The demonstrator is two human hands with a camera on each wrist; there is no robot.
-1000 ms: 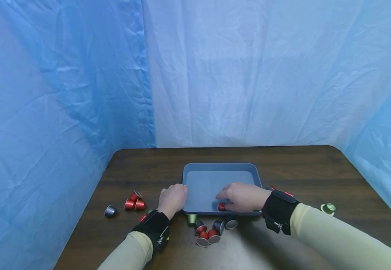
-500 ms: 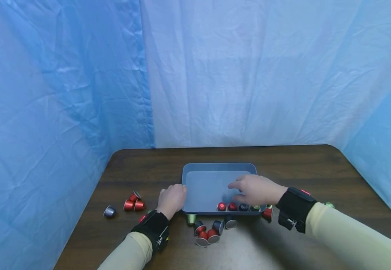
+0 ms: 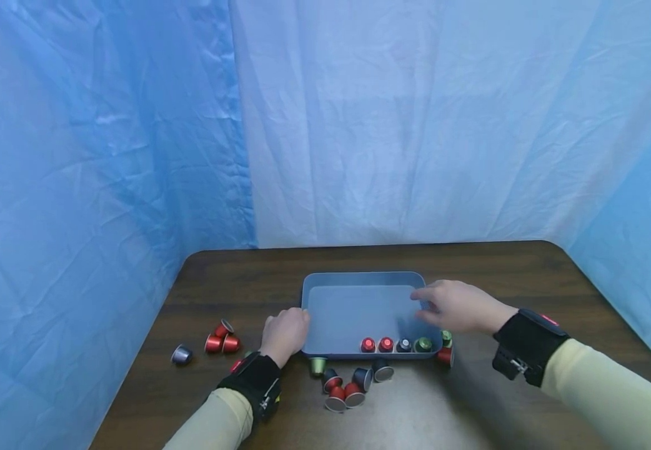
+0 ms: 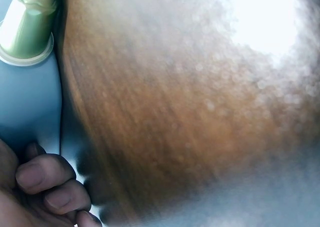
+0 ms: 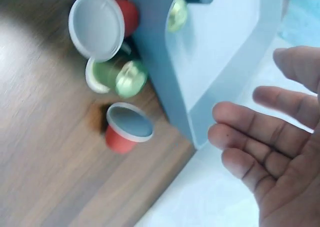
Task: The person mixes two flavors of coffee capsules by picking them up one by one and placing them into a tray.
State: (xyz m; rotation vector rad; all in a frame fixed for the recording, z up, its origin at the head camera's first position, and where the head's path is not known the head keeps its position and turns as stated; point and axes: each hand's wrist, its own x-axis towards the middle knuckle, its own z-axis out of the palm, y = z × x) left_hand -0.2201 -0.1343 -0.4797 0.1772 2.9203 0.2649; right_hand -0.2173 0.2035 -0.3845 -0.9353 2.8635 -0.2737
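Note:
A blue-grey tray (image 3: 353, 312) lies on the table. My left hand (image 3: 285, 334) grips its left rim, fingers curled in by the tray wall in the left wrist view. Over the tray's right edge hovers my right hand (image 3: 457, 305), holding nothing, fingers spread and loosely bent. Along the near wall inside the tray stand coffee capsules in a row: two red, a red one (image 3: 367, 345) at the left end, then a dark blue one (image 3: 404, 345) and a green one (image 3: 423, 344). In the right wrist view, another red capsule (image 5: 127, 129) lies outside the tray.
In front of the tray lie several capsules, among them a green one (image 3: 317, 367) and a dark one (image 3: 362, 378). Three red capsules (image 3: 222, 337) and a dark blue one (image 3: 182, 355) are at left. A red capsule (image 3: 445, 356) sits beside the tray's right corner. Blue sheets (image 3: 337, 125) hang behind the table.
My right hand has let go at the row's red capsule and moved right and away, over the tray's right edge, uncovering the whole row. My left hand has stayed at the rim.

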